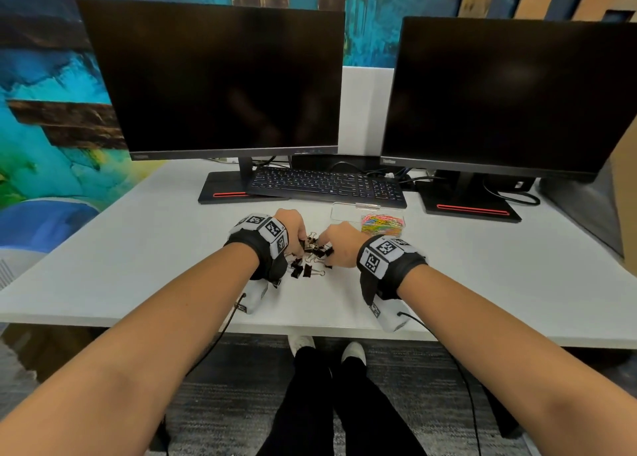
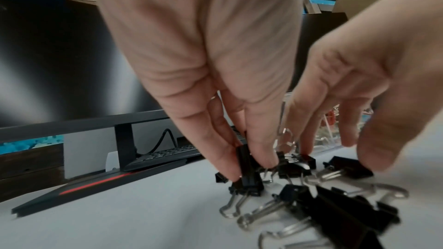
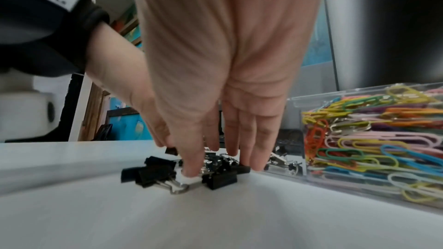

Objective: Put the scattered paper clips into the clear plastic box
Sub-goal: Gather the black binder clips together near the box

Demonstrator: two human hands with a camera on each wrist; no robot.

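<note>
Several black binder clips (image 1: 312,255) lie in a loose pile on the white table (image 1: 138,248), between my two hands. My left hand (image 1: 300,235) pinches one black binder clip (image 2: 248,179) between thumb and fingertips, its wire handles pointing down toward the table. From the right, my right hand (image 1: 331,240) reaches into the pile with straight fingers; the thumb (image 3: 191,171) presses a clip's silver handle and the fingertips (image 3: 257,166) touch other clips. Just right of the pile stands the clear plastic box (image 3: 297,101), with coloured paper clips (image 3: 371,130) in it. Its lid (image 1: 365,210) is open.
A black keyboard (image 1: 324,183) lies behind the box and the hands. Two dark monitors (image 1: 213,83) (image 1: 510,97) stand on bases with red stripes (image 1: 234,194) at the back. The table's front edge (image 1: 310,331) runs under my forearms.
</note>
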